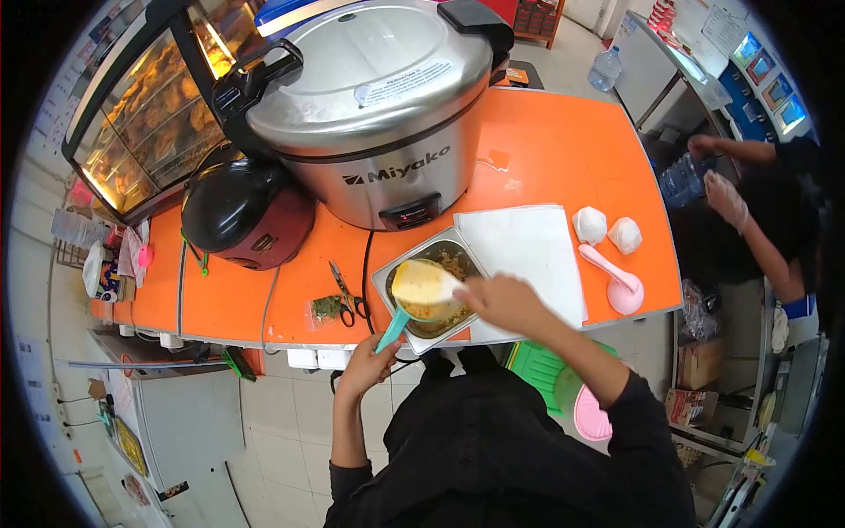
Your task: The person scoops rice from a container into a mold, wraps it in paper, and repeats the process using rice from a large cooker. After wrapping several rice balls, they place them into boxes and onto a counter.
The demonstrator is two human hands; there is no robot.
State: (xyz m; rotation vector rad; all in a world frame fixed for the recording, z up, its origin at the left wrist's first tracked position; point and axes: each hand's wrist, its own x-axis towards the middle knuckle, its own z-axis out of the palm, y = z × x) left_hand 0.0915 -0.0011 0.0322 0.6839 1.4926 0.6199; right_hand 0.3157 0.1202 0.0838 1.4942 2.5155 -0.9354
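The metal container is sitting at the counter's near edge, in front of the person, and is holding crumbly brownish food. The left hand is gripping a turquoise-handled utensil, whose far end is reaching into the container. The right hand is closing around a pale paddle, its yellow broad end lying over the food.

Behind the container, a large silver cooker is standing with its lid down, hiding its contents; a smaller red-and-black cooker is standing beside it, also lidded. A glass cabinet is holding browned food pieces. A small clear packet with something green inside is lying near scissors.

White paper is lying just right of the container. Two white wrapped bundles and a pink ladle are resting between the paper and the right edge. Beyond them, the orange counter is stretching rightward from the large cooker, open to movement.
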